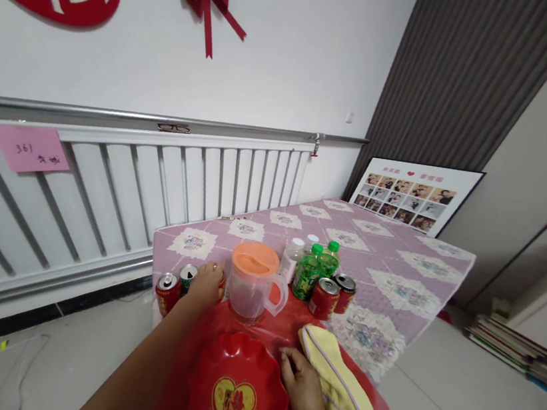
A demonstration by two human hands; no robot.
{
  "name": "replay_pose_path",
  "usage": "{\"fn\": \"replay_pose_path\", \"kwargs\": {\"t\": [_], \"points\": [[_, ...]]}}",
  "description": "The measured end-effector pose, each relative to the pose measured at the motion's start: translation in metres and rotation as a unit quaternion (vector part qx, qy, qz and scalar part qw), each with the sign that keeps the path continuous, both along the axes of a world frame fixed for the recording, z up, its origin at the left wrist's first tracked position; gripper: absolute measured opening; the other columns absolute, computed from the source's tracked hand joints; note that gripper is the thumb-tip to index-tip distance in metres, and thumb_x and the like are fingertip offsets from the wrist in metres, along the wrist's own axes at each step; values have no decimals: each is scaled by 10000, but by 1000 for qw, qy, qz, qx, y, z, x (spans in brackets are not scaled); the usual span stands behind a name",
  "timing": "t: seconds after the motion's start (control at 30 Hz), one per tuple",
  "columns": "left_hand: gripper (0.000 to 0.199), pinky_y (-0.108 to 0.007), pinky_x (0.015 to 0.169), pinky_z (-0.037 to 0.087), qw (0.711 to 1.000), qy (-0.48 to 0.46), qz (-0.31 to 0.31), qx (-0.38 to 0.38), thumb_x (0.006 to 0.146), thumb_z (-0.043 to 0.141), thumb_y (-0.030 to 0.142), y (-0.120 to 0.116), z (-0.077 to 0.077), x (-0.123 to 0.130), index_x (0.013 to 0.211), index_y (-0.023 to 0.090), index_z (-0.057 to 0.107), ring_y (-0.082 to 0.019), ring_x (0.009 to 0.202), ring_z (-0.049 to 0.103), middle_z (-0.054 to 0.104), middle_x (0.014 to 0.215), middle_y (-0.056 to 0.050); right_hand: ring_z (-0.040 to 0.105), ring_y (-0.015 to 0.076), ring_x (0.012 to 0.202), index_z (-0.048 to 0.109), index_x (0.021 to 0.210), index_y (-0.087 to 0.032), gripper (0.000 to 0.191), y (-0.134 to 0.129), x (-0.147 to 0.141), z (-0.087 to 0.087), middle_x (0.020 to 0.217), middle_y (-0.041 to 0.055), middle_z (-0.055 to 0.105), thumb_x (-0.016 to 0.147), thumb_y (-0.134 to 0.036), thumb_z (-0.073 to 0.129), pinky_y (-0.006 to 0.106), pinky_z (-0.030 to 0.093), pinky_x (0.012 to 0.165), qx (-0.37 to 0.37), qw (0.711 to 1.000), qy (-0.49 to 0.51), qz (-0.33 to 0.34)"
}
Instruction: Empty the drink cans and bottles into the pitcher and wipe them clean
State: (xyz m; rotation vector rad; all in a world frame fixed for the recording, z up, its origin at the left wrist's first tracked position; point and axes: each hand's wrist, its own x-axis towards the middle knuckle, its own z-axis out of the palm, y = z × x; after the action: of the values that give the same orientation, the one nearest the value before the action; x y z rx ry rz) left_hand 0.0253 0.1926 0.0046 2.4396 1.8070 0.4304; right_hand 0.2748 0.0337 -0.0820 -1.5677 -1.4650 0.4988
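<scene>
My left hand (207,282) is wrapped over a red can (222,285), most of which it hides. To its left stand a green can (187,276) and another red can (168,294). Right beside the hand is a clear pitcher (247,296) with an orange lid (255,259) and a handle. My right hand (303,385) rests by the rim of a scalloped red tray (211,372) with a gold heart print. Its fingers are loosely bent and apart, with nothing visible in them. A folded yellow cloth (338,385) lies just right of that hand.
Behind the pitcher stand green-capped bottles (307,273), white-capped bottles (291,258) and two red cans (325,299). A floral cloth covers the table (403,293), with red plastic sheeting (284,311) on it. A white radiator (130,179) runs along the wall; a photo board (416,195) leans at the back.
</scene>
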Motion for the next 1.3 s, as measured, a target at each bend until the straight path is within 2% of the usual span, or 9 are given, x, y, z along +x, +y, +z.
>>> {"fn": "replay_pose_path", "kwargs": {"t": [0.13, 0.23, 0.5, 0.6, 0.7, 0.83, 0.93, 1.07, 1.3], "points": [[712, -396, 1059, 367, 1000, -11, 4, 10, 771, 650, 170, -10, -1, -8, 1427, 146, 373, -293, 1273, 474, 508, 1367, -155, 716, 250, 828, 709, 859, -216, 321, -1, -1, 0, 885, 84, 775, 877, -432, 472, 337, 545, 791, -1, 1000, 1, 7], [714, -395, 1080, 349, 999, -28, 5, 24, 756, 626, 157, -21, 4, -15, 1423, 121, 374, -297, 1278, 468, 523, 1351, -163, 715, 250, 827, 708, 864, -213, 319, -1, -1, 0, 889, 86, 775, 874, -423, 468, 343, 544, 795, -1, 1000, 2, 7], [730, -453, 1088, 379, 993, -92, 9, 70, 759, 644, 240, -71, 44, -35, 1424, 124, 366, -316, 1269, 494, 553, 1328, -155, 712, 250, 846, 716, 882, -209, 309, 3, 0, -7, 900, 90, 777, 851, -390, 468, 354, 545, 819, 5, 1000, 7, 4], [767, -447, 1070, 412, 990, -133, -24, 36, 737, 675, 281, -94, 50, -30, 1427, 136, 372, -307, 1248, 529, 568, 1335, -150, 712, 245, 848, 713, 888, -214, 299, 3, 1, -9, 903, 82, 776, 857, -383, 468, 346, 544, 814, 6, 1000, 8, 8], [778, -466, 1076, 404, 985, -158, -69, -19, 725, 685, 297, -117, 46, -14, 1432, 160, 390, -320, 1256, 525, 568, 1354, -152, 712, 241, 861, 707, 889, -219, 291, 1, 1, -9, 925, 78, 776, 869, -377, 463, 338, 541, 812, 7, 1000, 7, 11], [829, -422, 1098, 385, 979, -147, -115, -84, 682, 704, 239, -142, 32, 11, 1445, 160, 388, -296, 1284, 503, 557, 1390, -139, 709, 237, 866, 703, 895, -219, 295, 1, 1, -11, 933, 77, 774, 885, -382, 457, 336, 539, 822, 9, 1000, 7, 13], [845, -426, 1098, 379, 981, -110, -104, -119, 673, 719, 253, -152, 25, 24, 1448, 149, 398, -312, 1269, 505, 563, 1394, -134, 706, 237, 867, 697, 901, -219, 299, 2, 1, -14, 929, 78, 772, 894, -389, 451, 338, 538, 825, 10, 1000, 5, 14], [869, -457, 1074, 388, 986, -73, -84, -123, 680, 723, 286, -158, 23, 32, 1466, 137, 384, -338, 1240, 509, 585, 1358, -141, 703, 239, 879, 693, 908, -219, 293, 2, 2, -15, 937, 78, 769, 897, -385, 452, 342, 534, 832, 12, 1000, 2, 16], [861, -501, 1090, 372, 984, -102, -81, -122, 679, 727, 288, -167, 16, 35, 1462, 150, 397, -350, 1287, 475, 559, 1384, -156, 702, 235, 876, 693, 918, -210, 280, 1, 1, -13, 944, 81, 766, 896, -367, 461, 331, 525, 828, 17, 1000, 4, 15]]}}
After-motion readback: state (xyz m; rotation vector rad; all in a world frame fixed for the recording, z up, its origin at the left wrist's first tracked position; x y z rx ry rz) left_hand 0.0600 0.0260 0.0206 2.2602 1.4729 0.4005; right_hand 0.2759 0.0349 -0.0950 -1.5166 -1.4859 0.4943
